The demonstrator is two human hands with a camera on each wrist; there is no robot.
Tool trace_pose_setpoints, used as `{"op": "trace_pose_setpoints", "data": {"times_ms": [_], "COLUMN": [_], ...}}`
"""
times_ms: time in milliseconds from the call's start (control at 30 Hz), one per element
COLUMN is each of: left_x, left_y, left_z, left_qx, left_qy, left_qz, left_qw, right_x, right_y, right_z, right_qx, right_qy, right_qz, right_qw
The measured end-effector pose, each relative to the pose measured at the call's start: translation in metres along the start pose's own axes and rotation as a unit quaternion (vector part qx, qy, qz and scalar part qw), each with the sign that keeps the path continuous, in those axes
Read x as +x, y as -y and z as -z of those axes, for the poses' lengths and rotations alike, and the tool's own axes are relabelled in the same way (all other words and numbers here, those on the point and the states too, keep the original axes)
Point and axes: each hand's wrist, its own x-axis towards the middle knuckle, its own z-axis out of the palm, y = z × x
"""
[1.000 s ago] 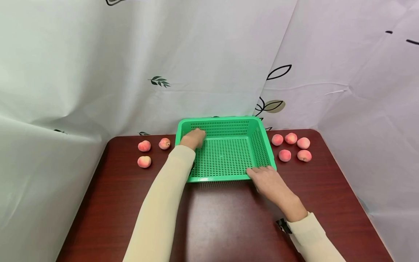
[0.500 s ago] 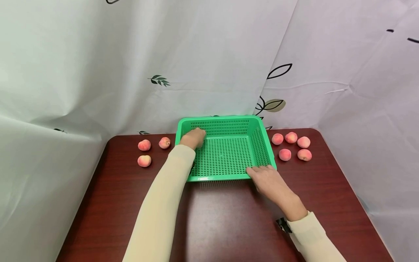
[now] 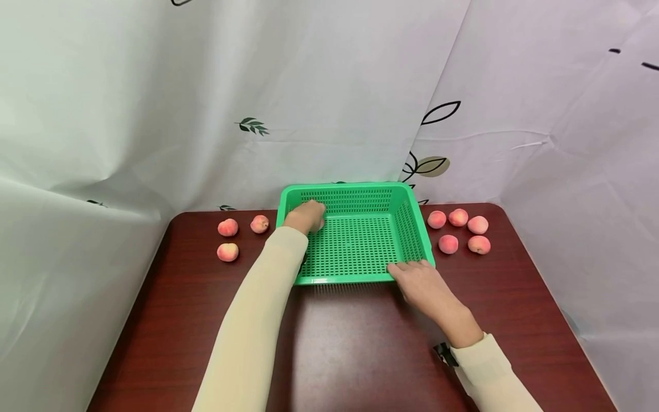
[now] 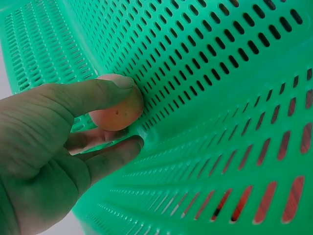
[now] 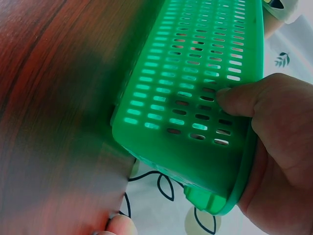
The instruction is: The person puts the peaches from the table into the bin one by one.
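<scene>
A green slotted plastic basket (image 3: 355, 246) stands at the back middle of the table. My left hand (image 3: 305, 217) reaches into its left part and holds a peach (image 4: 117, 105). In the left wrist view, the thumb lies across the peach and the other fingers are below it, close to the basket's walls. My right hand (image 3: 419, 286) grips the near rim at the right corner. The right wrist view has its thumb pressed on the outer wall (image 5: 186, 98), while its other fingers are hidden beyond the rim.
Three peaches, one of them nearest the basket (image 3: 259, 224), lie left of it on the dark red table (image 3: 350, 349). Several more peaches (image 3: 448, 244) are grouped to its right. A white patterned curtain (image 3: 329, 103) hangs close behind the basket.
A bit of the peach now shows beside the left hand in the head view, where its fingers have shifted slightly. My right hand and the basket stay in place.
</scene>
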Motion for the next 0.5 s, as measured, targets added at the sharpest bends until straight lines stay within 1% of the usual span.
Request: {"op": "trace_pose_setpoints", "data": {"times_ms": [200, 333, 500], "left_x": [0.0049, 0.0059, 0.0031], "left_y": [-0.0017, -0.0015, -0.001], "left_z": [0.0013, 0.001, 0.0032], "left_qx": [0.0, -0.002, -0.018], "left_qy": [0.021, 0.023, 0.02], "left_qz": [0.011, 0.012, 0.006], "left_qw": [0.9997, 0.9997, 0.9996], "right_x": [-0.0002, -0.0002, -0.0001], "right_y": [-0.0006, -0.0007, -0.0008], "right_z": [0.0, 0.0001, 0.0008], "right_qx": [0.002, 0.003, 0.003], "right_qy": [-0.005, -0.009, -0.012], "right_qz": [0.002, 0.004, 0.005], "right_qw": [1.0, 1.0, 1.0]}}
